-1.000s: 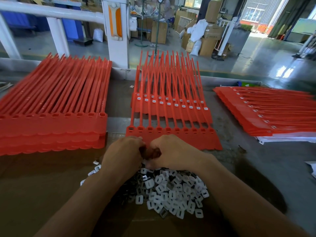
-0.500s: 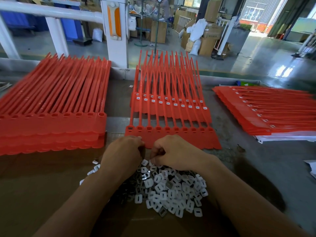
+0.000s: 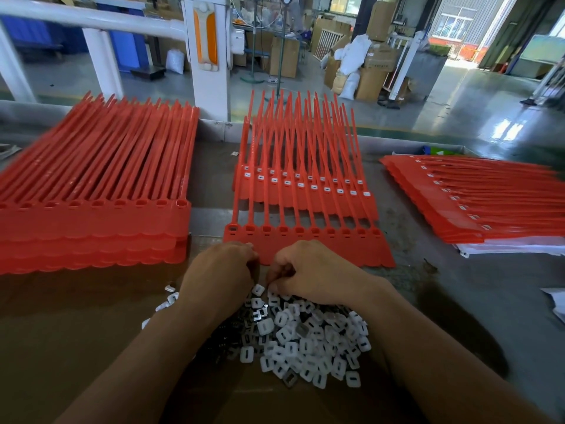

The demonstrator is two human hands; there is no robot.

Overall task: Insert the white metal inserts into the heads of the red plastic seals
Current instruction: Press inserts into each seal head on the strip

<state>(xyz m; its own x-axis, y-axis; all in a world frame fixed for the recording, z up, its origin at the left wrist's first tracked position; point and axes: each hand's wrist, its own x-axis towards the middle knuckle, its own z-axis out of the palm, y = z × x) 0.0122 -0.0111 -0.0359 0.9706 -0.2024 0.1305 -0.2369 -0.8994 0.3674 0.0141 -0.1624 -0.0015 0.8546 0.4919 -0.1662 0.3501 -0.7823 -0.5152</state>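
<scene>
While your left hand (image 3: pixel 220 272) and right hand (image 3: pixel 312 272) curl over the inserts (image 3: pixel 305 341) beside the red seals (image 3: pixel 351 246), I cannot tell what either grip holds; take one insert and press it in flat.

Curled left hand (image 3: pixel 220 272) and right hand (image 3: pixel 315 270) touch white inserts (image 3: pixel 305 341).

Grey bench (image 3: pixel 443 304) bears a cardboard sheet (image 3: pixel 76 332) and three red seal stacks (image 3: pixel 91 221)
</scene>
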